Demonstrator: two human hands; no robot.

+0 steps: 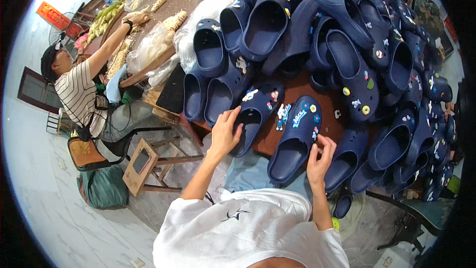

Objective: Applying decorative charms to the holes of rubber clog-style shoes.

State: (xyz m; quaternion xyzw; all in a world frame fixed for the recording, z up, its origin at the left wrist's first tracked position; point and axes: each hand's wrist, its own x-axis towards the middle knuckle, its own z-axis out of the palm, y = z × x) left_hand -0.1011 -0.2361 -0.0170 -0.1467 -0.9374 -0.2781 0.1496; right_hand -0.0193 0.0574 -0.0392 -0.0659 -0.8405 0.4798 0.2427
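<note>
My left hand (225,135) bends its fingers and thumb round the left rim of a navy foam clog (255,116), which lies on the table with small charms on its toe. To its right, another navy clog (289,155) points away from me, decorated with white and blue lettering and flower charms. Beside that clog's right edge is my right hand (321,161), fingers curved and thumb apart, with nothing visible between them. A few loose charms (283,114) show by the decorated clog's toe; I cannot tell whether they are attached to it.
Charmed navy clogs (386,69) pile high across the back and right of the reddish-brown table (325,100). At far left, another person (79,92) reaches over a round tray (158,12) of peeled corn. A wooden stool (144,166) and a green bag (102,188) stand on the left floor.
</note>
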